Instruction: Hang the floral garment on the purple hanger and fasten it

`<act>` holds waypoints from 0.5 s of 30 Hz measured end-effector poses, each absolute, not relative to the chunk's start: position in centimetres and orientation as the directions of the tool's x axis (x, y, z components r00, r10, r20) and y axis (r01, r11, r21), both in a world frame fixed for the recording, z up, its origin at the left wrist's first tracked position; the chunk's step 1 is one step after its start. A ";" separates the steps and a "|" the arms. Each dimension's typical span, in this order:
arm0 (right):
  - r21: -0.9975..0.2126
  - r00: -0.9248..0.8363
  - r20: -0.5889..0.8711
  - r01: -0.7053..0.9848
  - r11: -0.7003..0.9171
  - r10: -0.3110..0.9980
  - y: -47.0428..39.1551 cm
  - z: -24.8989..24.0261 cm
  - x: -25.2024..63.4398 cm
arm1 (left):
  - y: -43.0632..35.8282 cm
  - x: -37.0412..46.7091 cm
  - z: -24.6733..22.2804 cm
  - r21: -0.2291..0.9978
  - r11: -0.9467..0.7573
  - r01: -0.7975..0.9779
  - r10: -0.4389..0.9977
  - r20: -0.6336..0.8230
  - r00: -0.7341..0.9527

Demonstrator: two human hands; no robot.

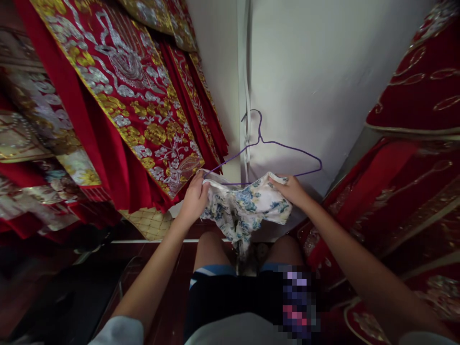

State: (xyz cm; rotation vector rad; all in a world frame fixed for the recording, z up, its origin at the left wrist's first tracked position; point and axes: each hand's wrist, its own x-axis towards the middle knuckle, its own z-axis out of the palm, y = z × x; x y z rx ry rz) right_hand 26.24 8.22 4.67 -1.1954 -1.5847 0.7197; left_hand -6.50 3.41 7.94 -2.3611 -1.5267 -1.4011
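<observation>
A white garment with a blue and green floral print [247, 201] is stretched between my two hands, its lower part hanging down in folds between my knees. My left hand [195, 196] grips the garment's upper edge on the left, fingers closed over the cloth. On the other side, my right hand [292, 189] pinches its upper right edge. A purple wire hanger [291, 146] stands upright behind the garment, hook at the top. Its left end enters the garment's opening near my left hand, while the right end sticks out above my right hand.
Red garments with gold and silver embroidery [143, 100] hang at the left. More red embroidered cloth [413, 191] hangs at the right. A pale wall [298, 62] with a white vertical cord [247, 57] rises ahead. A dark object [68, 302] lies at lower left.
</observation>
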 end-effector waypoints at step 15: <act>-0.684 -0.183 0.571 0.434 0.587 0.800 4.2 5.2 27.2 | 8.4 -3.2 15.1 0.128 -0.547 0.827 0.665 0.666 0.337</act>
